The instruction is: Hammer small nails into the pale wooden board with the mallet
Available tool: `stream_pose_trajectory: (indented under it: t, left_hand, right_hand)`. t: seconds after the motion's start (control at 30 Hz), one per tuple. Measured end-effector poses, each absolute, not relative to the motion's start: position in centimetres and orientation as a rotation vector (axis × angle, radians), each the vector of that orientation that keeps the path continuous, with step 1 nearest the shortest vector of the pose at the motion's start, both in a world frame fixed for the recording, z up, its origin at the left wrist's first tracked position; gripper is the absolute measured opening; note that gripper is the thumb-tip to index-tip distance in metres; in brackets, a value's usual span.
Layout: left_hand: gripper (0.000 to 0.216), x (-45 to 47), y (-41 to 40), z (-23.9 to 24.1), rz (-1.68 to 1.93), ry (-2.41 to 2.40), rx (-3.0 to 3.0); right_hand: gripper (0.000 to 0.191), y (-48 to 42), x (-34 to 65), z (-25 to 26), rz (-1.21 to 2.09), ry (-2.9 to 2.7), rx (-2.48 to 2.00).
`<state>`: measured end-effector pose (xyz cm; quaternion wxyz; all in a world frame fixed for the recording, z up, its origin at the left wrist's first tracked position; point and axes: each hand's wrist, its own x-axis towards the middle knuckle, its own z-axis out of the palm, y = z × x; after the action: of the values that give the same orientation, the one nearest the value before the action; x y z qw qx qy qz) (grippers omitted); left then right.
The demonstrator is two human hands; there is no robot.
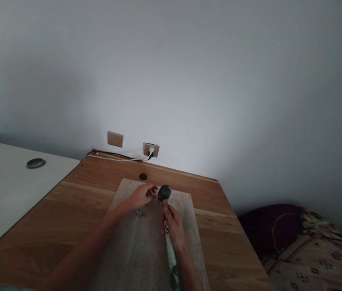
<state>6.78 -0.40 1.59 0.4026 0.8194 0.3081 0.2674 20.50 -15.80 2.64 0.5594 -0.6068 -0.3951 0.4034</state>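
A hammer (168, 238) with a dark head and a pale, worn handle lies over a grey wooden board (146, 250) on the brown table (77, 206). My right hand (174, 226) is wrapped round the handle just below the head. My left hand (143, 195) rests on the board's far end, its fingers pinched together right beside the hammer head; what they hold is too small to make out. A few small metal pieces (141, 213) lie on the board just below my left wrist.
A round hole (142, 176) is in the table near the wall. A wall socket (150, 150) holds a white plug and cable, with a switch plate (115, 139) to its left. A white table (4, 190) with a round lid (35, 163) stands left. Patterned bedding (307, 250) lies right.
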Motion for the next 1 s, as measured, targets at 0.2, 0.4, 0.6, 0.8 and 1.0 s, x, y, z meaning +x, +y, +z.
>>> stream_pose_trajectory:
  t: [0.2, 0.4, 0.6, 0.8, 1.0]
  left_hand:
    - [0.016, 1.3, -2.0, 3.4, 0.28, 0.71, 2.357]
    - [0.015, 1.3, -3.1, 3.7, 0.24, 0.683, 2.378]
    - [0.015, 3.4, -1.9, 3.4, 0.485, 0.757, 2.235]
    - [0.015, 5.8, -0.6, 2.3, 0.639, 0.832, 2.334]
    - [0.017, 5.4, -0.8, 1.6, 0.579, 0.912, 2.461]
  right_hand:
    - [0.054, -18.0, 20.6, 1.9, 0.937, -0.855, -1.472]
    - [0.059, -19.2, 20.4, 1.2, 0.946, -0.822, -1.522]
    - [0.057, -19.3, 20.2, 0.8, 0.909, -0.821, -1.521]
    - [0.058, -19.1, 20.3, 0.2, 0.901, -0.8, -1.521]
    - [0.056, -19.2, 20.2, 0.4, 0.908, -0.824, -1.515]
